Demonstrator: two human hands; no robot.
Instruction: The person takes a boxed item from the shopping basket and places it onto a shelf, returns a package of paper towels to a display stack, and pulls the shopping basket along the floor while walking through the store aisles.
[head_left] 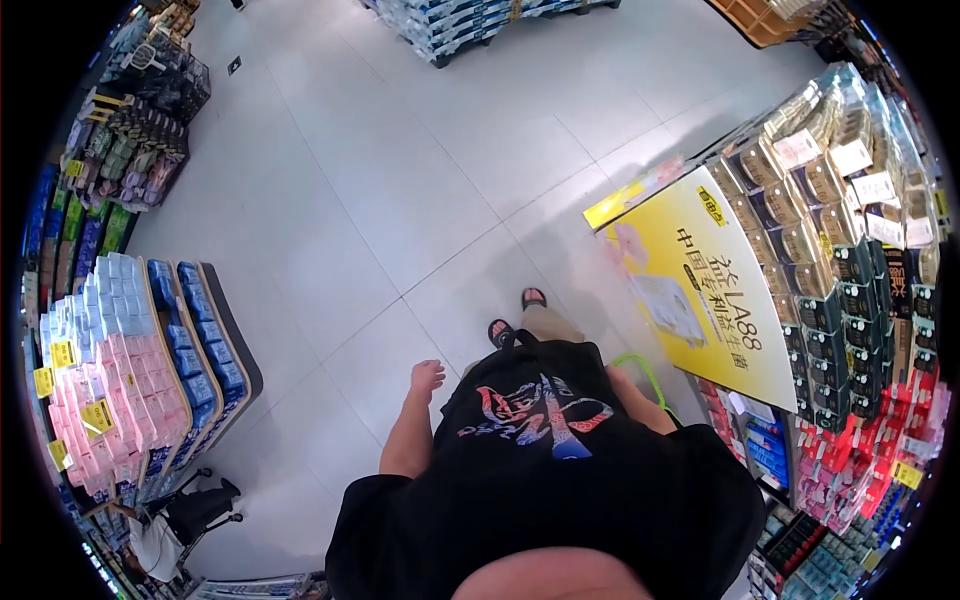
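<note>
My left hand hangs beside my body over the floor, its fingers loosely curled with nothing visible in them. On the other side my right forearm comes out of the black sleeve, and the hand at its end is hidden. A bright green band curves around next to that forearm; whether I hold it cannot be made out. I wear a black T-shirt with a coloured print. Two dark sandals show on the tiled floor.
To the right stands a tall display of packs with a yellow sign. Stacked pink packs fill a shelf on the left. Near it a person in dark trousers stands by a cart. A wrapped pallet stack is ahead.
</note>
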